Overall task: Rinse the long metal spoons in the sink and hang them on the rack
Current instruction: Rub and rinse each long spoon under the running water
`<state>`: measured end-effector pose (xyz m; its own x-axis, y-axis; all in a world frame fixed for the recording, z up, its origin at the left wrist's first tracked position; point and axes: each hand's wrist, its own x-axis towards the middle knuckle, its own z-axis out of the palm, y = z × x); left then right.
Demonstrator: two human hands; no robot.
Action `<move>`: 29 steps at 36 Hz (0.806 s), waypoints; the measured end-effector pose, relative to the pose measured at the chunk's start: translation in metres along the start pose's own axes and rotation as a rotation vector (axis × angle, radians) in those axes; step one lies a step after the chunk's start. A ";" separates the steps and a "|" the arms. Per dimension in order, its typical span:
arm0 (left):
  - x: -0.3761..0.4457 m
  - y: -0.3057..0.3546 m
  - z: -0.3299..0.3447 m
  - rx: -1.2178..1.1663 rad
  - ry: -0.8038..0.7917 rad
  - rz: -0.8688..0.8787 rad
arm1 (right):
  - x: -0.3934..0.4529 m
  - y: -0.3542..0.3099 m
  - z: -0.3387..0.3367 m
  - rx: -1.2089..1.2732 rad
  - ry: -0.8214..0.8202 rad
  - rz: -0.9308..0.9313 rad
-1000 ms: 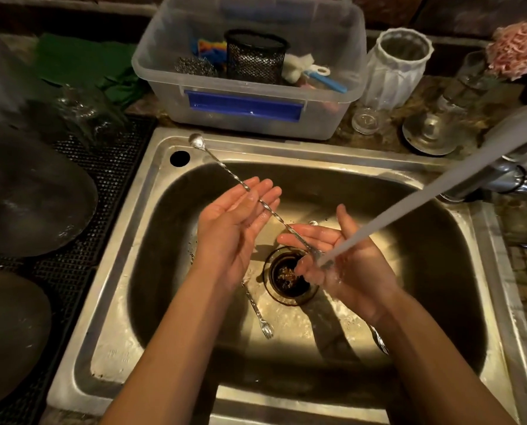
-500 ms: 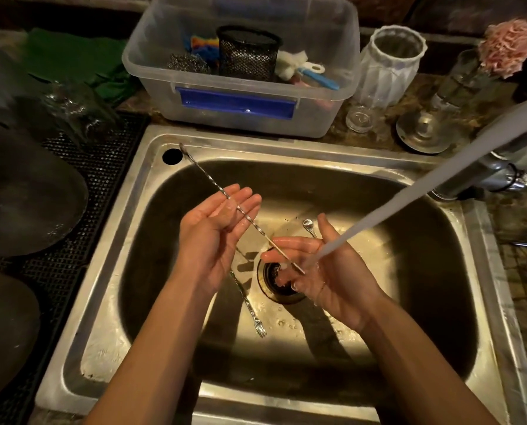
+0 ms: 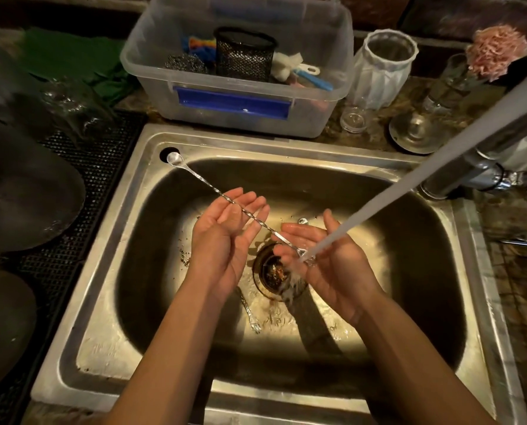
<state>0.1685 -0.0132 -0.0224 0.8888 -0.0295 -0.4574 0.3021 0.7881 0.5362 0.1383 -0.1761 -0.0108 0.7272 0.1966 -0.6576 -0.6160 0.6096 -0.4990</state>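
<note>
Long twisted-stem metal spoon [image 3: 225, 197] lying across open left hand [image 3: 225, 237] and open right hand [image 3: 326, 262], water [image 3: 409, 185] striking forked end

We cannot see the tap [image 3: 483, 142] fully, the right edge cuts it. The water stream [image 3: 409, 182] blurs the fork end of the long spoon [image 3: 225, 197]. The left hand [image 3: 225, 237] hides part of 1 more spoon [image 3: 250, 314] below.

Tabletop [image 3: 375, 134]: dark mottled stone, behind and right of the basin.
Wall [image 3: 378, 10]: dark, along the tabletop's far edge.
Light: dim, warm, brightest mid-basin.
</note>
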 end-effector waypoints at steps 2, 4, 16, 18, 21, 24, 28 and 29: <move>-0.002 -0.003 0.000 -0.019 -0.005 -0.008 | -0.003 0.000 -0.002 -0.012 0.008 0.001; -0.006 -0.006 0.000 -0.026 -0.015 -0.017 | -0.005 0.002 -0.004 -0.038 0.021 -0.005; -0.025 -0.032 -0.009 0.179 -0.054 -0.020 | -0.017 0.016 -0.001 -0.059 0.049 -0.006; -0.029 -0.037 -0.011 0.199 -0.074 -0.022 | -0.019 0.016 -0.002 -0.125 0.014 -0.032; -0.033 -0.045 -0.009 0.168 -0.085 -0.051 | -0.023 0.018 -0.007 -0.230 0.007 -0.063; -0.036 -0.052 -0.004 0.185 -0.058 -0.086 | -0.028 0.020 -0.017 -0.341 0.016 -0.098; -0.042 -0.053 0.001 0.208 -0.030 -0.135 | -0.035 0.021 -0.025 -0.407 0.011 -0.137; -0.043 -0.053 0.001 0.223 -0.025 -0.140 | -0.036 0.021 -0.027 -0.402 0.012 -0.137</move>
<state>0.1142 -0.0543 -0.0302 0.8405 -0.1464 -0.5217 0.4887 0.6206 0.6132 0.0904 -0.1910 -0.0129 0.8085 0.1240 -0.5753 -0.5846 0.2813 -0.7610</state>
